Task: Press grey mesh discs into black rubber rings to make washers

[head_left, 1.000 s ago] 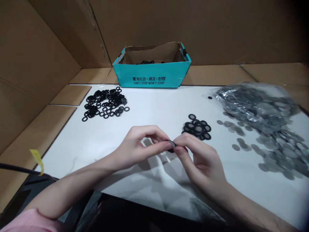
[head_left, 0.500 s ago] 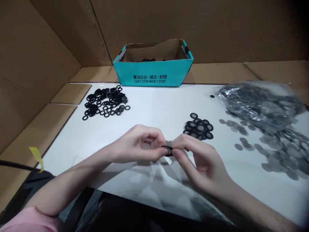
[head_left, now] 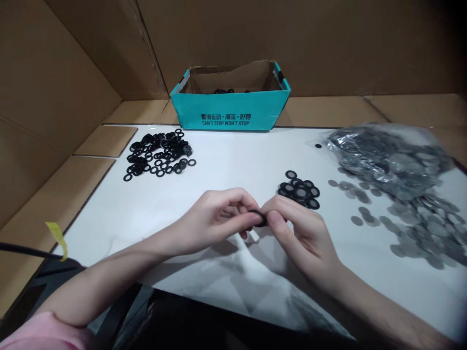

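Between my two hands, above the near part of the white table (head_left: 219, 170), is a black ring washer (head_left: 262, 218), tilted up. My left hand (head_left: 228, 216) pinches its left side between thumb and fingers. At its right edge, my right hand (head_left: 301, 231) has thumb and index finger closed on the rim. Fingers cover much of the washer, and I cannot tell whether a grey mesh disc sits inside it. Just beyond my right hand lies a small pile of black rings with grey discs in them (head_left: 299, 192).
A heap of plain black rings (head_left: 160, 153) lies at the left. At the right, loose grey discs (head_left: 419, 223) spread out from a clear plastic bag (head_left: 386, 155). A teal box (head_left: 226, 109) with black rings inside stands at the back, before cardboard walls (head_left: 310, 43).
Both hands have shifted slightly, the left one to the right and closer to the other. The washer has moved up and right and tipped more upright. The piles look the same.
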Demonstrator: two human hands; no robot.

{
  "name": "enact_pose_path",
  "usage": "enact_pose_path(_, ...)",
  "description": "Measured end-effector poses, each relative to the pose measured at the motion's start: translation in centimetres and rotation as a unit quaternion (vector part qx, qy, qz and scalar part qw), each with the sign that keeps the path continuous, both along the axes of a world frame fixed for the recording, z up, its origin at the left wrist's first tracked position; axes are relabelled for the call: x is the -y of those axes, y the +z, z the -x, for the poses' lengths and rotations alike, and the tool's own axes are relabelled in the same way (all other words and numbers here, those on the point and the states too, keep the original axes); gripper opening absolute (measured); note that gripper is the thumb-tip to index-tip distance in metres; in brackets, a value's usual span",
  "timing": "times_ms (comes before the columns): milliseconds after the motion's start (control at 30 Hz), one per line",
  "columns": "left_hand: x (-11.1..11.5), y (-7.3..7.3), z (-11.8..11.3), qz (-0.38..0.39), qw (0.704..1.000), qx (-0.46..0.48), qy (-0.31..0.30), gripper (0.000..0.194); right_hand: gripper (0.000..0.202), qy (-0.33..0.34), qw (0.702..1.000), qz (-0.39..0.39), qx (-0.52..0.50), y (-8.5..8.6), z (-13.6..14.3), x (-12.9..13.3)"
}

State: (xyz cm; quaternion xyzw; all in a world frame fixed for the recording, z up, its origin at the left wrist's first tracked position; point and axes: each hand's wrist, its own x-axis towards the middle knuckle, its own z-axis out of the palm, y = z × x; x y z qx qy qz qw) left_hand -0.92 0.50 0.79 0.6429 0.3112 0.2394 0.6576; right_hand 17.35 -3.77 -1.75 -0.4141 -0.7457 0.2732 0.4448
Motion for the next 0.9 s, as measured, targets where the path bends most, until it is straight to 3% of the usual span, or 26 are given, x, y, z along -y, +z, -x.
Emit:
enact_pose_path(167, -0.02, 0.25, 0.14, 0.03, 0.999, -0.012, 0.004, 0.011, 0.022, 0.016, 0.999, -0.033, 0.04, 0.03, -0.22, -0.24)
enact_pose_path(400, -0.22, 0.58, 0.24, 0.07, 0.997, -0.025, -0.03, 0.012, 0.02, 0.018, 0.999, -0.034, 0.004, -0.41, -0.13, 0.06)
enact_pose_path(600, -0.61, 0.9, 0.63, 0.054, 0.995, -0.068, -0.055, 0.014, 0.019, 0.049, 0.998, -0.034, -0.009, -0.21, -0.16, 0.15)
enact_pose_path(800, -0.53, 0.83, 0.56, -0.001, 0.998, -0.053, -0.032, 0.011, 0.017, 0.06, 0.994, -0.066, 0.063, -0.26, -0.49, -0.41)
enact_pose_path(900, -0.22, 0.78, 0.44, -0.032, 0.998, -0.048, -0.025, 0.011, 0.017, 0.058, 0.996, -0.059, 0.041, -0.29, -0.34, -0.5)
